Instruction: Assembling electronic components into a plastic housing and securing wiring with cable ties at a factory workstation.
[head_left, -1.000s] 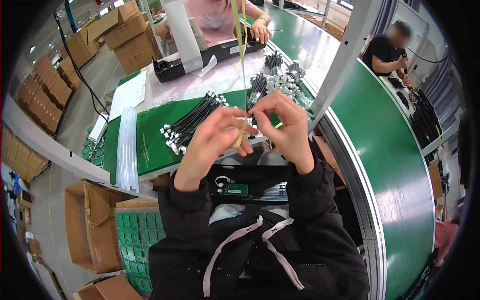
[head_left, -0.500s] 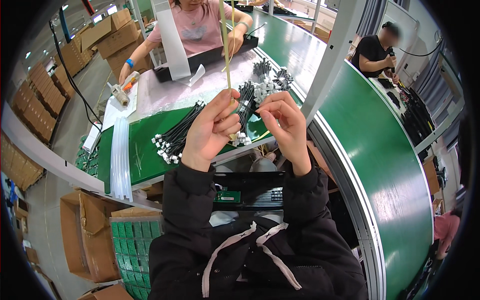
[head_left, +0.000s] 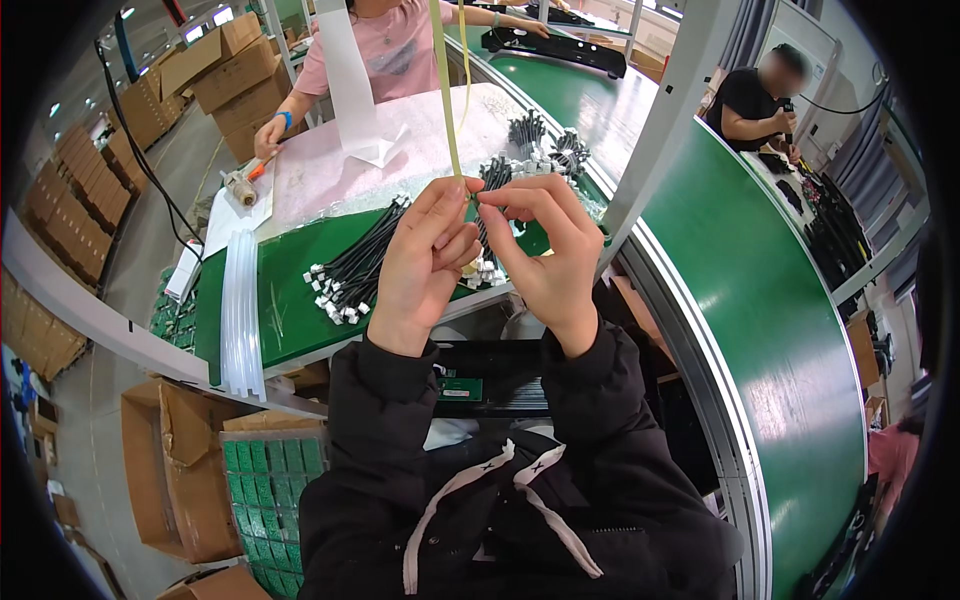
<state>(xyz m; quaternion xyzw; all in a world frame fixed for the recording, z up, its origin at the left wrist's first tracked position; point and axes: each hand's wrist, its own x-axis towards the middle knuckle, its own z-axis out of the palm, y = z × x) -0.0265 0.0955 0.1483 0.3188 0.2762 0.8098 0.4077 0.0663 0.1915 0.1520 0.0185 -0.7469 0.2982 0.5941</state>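
Green tabletop [head_left: 285,310] ahead, flat pale-yellow plastic-looking strip [head_left: 447,90] running near-upright from my left hand [head_left: 425,250], which is pinching it; right hand [head_left: 550,250] just beside, fingertips together, can't tell on what.

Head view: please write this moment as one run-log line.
left hand: pinching yellow strip | right hand: pinching beside left, held item unclear | black cables: lying on green surface

The green bench [head_left: 290,265] bears black cables [head_left: 358,258] (white-ended), translucent tubes [head_left: 242,315].
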